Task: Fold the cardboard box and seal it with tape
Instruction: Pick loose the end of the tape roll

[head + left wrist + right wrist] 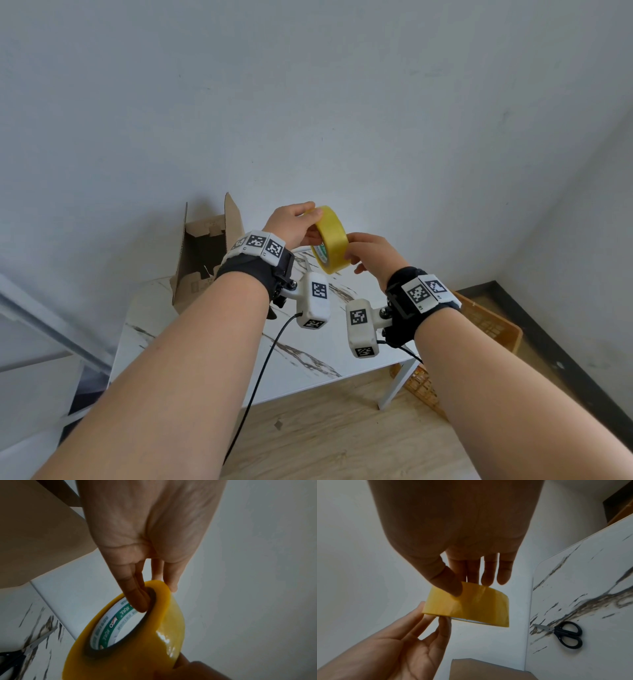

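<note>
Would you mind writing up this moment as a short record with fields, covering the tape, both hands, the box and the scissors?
tape roll: yellow, held in the air above the table
left hand: grips the roll, fingers inside the core, thumb on the outer surface
right hand: pinches the roll's outer surface, thumb on the tape
cardboard box: on the table's far left, flaps open, untaped
scissors: black-handled, lying on the table, untouched

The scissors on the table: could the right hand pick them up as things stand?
Probably not at once: the right hand is pinching the tape roll with the left hand. The scissors lie uncovered on the table.
</note>
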